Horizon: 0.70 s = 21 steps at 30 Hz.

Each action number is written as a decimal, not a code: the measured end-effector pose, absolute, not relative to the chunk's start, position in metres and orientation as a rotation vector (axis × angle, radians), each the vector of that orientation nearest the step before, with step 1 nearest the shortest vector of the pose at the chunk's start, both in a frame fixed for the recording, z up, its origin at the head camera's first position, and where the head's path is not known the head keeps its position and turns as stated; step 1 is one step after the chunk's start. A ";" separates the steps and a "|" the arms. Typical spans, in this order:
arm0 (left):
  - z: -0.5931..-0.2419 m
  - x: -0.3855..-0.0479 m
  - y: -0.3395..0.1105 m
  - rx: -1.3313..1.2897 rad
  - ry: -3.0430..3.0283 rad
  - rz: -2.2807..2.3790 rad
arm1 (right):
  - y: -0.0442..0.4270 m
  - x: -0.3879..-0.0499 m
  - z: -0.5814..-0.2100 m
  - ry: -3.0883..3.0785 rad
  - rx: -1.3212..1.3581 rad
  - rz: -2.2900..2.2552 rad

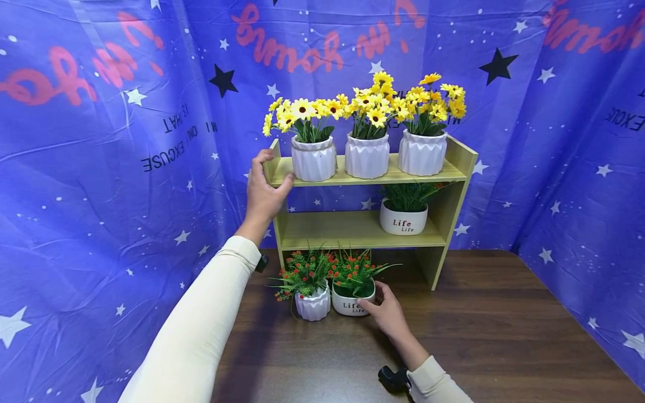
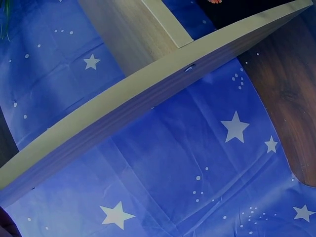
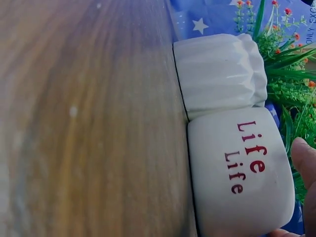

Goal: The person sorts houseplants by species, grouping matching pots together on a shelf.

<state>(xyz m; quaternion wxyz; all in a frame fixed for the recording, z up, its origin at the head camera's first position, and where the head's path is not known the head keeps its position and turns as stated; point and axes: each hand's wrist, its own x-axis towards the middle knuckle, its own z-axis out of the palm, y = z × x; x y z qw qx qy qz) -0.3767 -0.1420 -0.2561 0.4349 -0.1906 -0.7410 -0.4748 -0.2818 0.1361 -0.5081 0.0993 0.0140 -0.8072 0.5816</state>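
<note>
My right hand (image 1: 388, 314) holds the Life pot (image 1: 345, 305) on the desk (image 1: 484, 324); my left hand (image 1: 264, 195) grips the shelf (image 1: 332, 226); I judge the pot stiff, slick, breakable; best clasped around its body.

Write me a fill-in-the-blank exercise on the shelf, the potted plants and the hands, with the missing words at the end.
1. On the top board, the fluted pots of yellow sunflowers are ____ in number.
2. The white planter that the right hand holds is printed with one word twice: ____.
3. In the head view, the left hand grips the ____ end of the wooden shelf.
4. In that view, the planter on the middle board stands near the board's ____ end.

Missing words: three; Life; left; right.
</note>
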 end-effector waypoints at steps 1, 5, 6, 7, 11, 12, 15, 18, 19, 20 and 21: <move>-0.255 -0.377 -0.142 -0.480 -1.841 -1.182 | 0.135 -0.283 -0.508 -2.389 0.039 1.713; -0.250 -0.378 -0.144 -0.498 -1.831 -1.170 | 0.131 -0.287 -0.505 -2.395 0.054 1.655; -0.249 -0.379 -0.144 -0.502 -1.828 -1.164 | 0.130 -0.288 -0.504 -2.400 0.058 1.642; -0.248 -0.379 -0.145 -0.500 -1.828 -1.163 | 0.130 -0.289 -0.504 -2.403 0.062 1.638; -0.248 -0.379 -0.145 -0.482 -1.843 -1.163 | 0.127 -0.292 -0.503 -2.422 0.042 1.637; -0.248 -0.378 -0.145 -0.478 -1.849 -1.166 | 0.127 -0.293 -0.503 -2.422 0.033 1.640; -0.249 -0.377 -0.144 -0.481 -1.862 -1.175 | 0.126 -0.294 -0.506 -2.415 0.018 1.638; -0.251 -0.376 -0.143 -0.491 -1.865 -1.187 | 0.125 -0.293 -0.511 -2.413 0.004 1.639; -0.253 -0.376 -0.143 -0.490 -1.864 -1.190 | 0.124 -0.293 -0.512 -2.420 0.002 1.631; -0.254 -0.375 -0.143 -0.491 -1.859 -1.194 | 0.124 -0.292 -0.513 -2.427 0.002 1.627; -0.255 -0.374 -0.143 -0.490 -1.859 -1.195 | 0.123 -0.291 -0.515 -2.434 0.004 1.624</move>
